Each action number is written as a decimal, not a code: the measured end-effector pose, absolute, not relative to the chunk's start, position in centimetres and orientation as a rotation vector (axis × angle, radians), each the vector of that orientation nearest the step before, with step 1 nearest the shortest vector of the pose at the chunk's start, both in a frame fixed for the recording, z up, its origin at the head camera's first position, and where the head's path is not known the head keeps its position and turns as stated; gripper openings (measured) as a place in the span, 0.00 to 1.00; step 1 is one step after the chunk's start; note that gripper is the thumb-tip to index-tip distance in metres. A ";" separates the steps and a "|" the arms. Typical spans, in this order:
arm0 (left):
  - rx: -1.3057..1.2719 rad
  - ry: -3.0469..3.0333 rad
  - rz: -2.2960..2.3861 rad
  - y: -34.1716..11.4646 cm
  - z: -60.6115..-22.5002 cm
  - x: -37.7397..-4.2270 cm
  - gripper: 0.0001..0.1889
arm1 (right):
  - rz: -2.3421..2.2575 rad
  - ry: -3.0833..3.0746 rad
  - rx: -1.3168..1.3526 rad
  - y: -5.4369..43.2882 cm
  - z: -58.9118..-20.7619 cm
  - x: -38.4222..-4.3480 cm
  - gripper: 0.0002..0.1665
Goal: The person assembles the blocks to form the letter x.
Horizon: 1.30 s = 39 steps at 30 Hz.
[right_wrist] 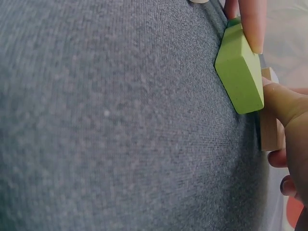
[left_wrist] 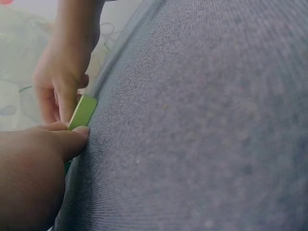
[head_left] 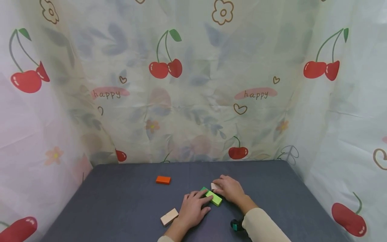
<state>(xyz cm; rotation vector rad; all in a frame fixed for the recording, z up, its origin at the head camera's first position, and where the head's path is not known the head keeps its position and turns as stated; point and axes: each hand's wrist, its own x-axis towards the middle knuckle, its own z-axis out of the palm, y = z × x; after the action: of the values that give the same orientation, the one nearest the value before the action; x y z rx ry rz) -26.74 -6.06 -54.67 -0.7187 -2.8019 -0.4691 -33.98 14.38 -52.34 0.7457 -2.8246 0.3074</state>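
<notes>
My left hand [head_left: 192, 209] rests its fingers on two green blocks lying end to end. One is a light green block [head_left: 216, 200], the other a darker green block [head_left: 204, 189] that its fingers partly cover. Just beyond them, my right hand [head_left: 232, 190] pinches a pale wooden block [head_left: 213, 186] between thumb and fingers. In the right wrist view this wooden block [right_wrist: 269, 135] stands close beside the light green block [right_wrist: 239, 77]; whether the two touch is unclear. A left fingertip lies along the light green block there.
Another pale wooden block [head_left: 169, 216] lies by my left wrist. Farther back on the dark grey table [head_left: 127, 198] is an orange block [head_left: 163, 180]. A black and teal object [head_left: 236, 225] shows by the right sleeve. Printed curtains [head_left: 193, 101] surround the table's back and sides.
</notes>
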 end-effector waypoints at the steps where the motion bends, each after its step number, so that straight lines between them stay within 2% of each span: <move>1: -0.718 -2.804 -0.471 -6.1 -54.7 -26.7 0.23 | 0.305 -2.826 0.749 14.3 -52.4 -34.0 0.22; 18: -0.717 -2.800 -0.478 -6.0 -54.8 -26.8 0.23 | 0.331 -2.800 0.852 14.2 -52.1 -33.8 0.18; 33: -0.729 -2.794 -0.476 -6.0 -54.8 -26.8 0.23 | 0.862 -2.724 0.785 14.2 -53.2 -34.3 0.10; 39: -0.734 -2.792 -0.478 -6.1 -54.8 -26.8 0.23 | 0.982 -2.674 0.735 13.6 -53.6 -34.5 0.11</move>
<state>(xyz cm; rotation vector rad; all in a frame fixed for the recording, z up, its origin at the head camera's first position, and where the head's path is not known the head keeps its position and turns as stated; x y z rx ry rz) -26.83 -6.13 -54.79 -0.7339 -2.7919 -0.4782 -34.49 13.65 -53.65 0.7349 -2.6735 0.9823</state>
